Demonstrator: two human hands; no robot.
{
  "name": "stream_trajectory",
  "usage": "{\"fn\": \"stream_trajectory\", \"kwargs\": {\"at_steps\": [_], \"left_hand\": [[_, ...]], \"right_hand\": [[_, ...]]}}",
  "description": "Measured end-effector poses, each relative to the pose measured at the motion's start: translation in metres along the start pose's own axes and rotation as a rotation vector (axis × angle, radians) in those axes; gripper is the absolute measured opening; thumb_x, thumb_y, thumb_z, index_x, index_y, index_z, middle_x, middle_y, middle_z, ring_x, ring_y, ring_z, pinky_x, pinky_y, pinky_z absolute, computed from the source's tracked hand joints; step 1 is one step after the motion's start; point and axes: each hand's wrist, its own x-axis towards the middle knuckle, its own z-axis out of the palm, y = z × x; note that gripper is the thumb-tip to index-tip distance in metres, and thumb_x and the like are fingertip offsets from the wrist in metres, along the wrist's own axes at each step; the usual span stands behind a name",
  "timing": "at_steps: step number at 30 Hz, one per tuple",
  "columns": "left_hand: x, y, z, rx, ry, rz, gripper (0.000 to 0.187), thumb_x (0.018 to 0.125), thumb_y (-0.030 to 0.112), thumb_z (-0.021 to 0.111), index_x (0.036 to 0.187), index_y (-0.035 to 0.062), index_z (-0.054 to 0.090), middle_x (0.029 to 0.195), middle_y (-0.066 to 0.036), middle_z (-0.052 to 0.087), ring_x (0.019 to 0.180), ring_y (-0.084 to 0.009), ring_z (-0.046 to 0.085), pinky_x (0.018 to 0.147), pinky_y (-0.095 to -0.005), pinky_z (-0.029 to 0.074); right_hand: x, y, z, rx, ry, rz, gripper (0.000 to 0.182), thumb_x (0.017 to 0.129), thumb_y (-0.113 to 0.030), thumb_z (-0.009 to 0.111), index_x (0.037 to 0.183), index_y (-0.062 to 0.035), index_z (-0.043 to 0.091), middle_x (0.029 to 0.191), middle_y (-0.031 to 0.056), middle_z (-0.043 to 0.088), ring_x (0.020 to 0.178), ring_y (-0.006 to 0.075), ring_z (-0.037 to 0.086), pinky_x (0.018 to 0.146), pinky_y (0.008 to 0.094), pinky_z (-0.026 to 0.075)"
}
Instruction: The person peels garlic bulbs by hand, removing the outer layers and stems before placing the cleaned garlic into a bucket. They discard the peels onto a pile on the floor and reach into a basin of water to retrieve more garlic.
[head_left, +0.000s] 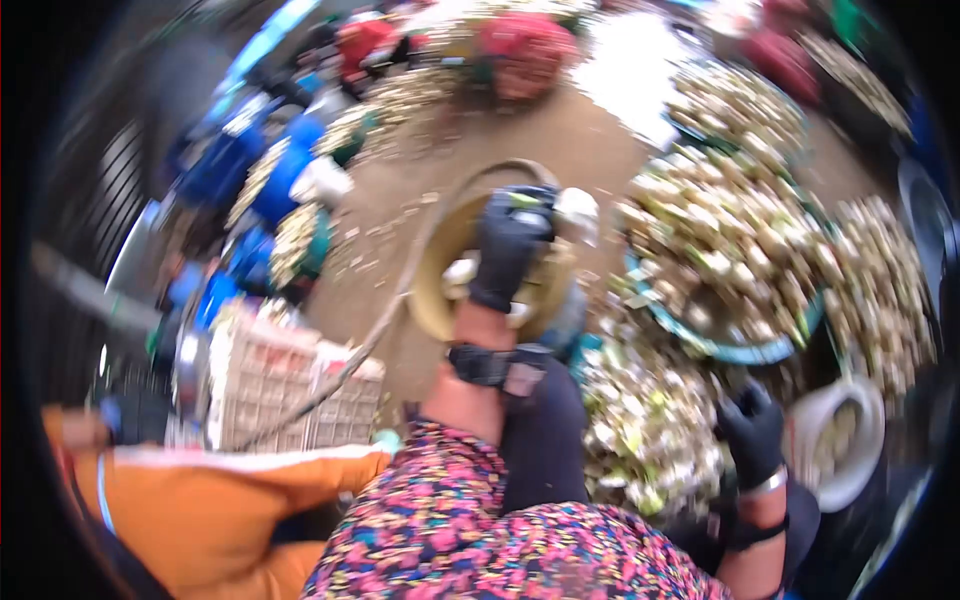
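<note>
My left hand (515, 245), in a black glove, is closed above a yellow tub (431, 290) holding pale pieces. A white bulb (577, 216) sticks out at its right side, blurred by motion. Lower right, my right hand (750, 432), also black-gloved, has curled fingers beside a heap of white bulbs with green bits (650, 430); whatever it may hold is hidden. Behind that heap, a teal-rimmed basket (740, 350) is piled with long-stemmed bulbs (735, 235).
At the lower left are a pale crate (265, 375) and a person's orange-clothed leg (220, 500). A long curved rod (385, 325) arcs beside the tub. A white bucket (868, 435) stands far right. Blue containers (290, 175) and more bulb piles lie behind.
</note>
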Motion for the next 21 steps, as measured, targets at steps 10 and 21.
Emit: {"fn": "stream_trajectory", "kwargs": {"at_steps": [10, 21], "left_hand": [[-0.082, 0.042, 0.136, -0.359, -0.595, -0.066, 0.012, 0.069, 0.004, 0.06, 0.081, 0.0026, 0.06, 0.082, -0.013, 0.06, 0.073, -0.0243, 0.058, 0.07, -0.034, 0.046], [-0.107, 0.037, 0.158, -0.58, -0.621, -0.591, 0.047, 0.072, 0.01, 0.06, 0.116, -0.0004, 0.053, 0.092, -0.016, 0.062, 0.083, -0.0223, 0.06, 0.073, -0.0325, 0.048]], "right_hand": [[0.009, -0.007, 0.037, 0.187, -0.062, -0.352, 0.05, 0.081, -0.003, 0.053, 0.129, -0.0023, 0.042, 0.126, 0.0095, 0.048, 0.109, 0.0178, 0.049, 0.095, 0.0306, 0.036], [0.024, 0.009, 0.006, 0.121, -0.036, -0.198, 0.022, 0.08, -0.003, 0.059, 0.101, 0.0004, 0.058, 0.096, 0.01, 0.061, 0.085, 0.018, 0.058, 0.075, 0.0295, 0.047]]}}
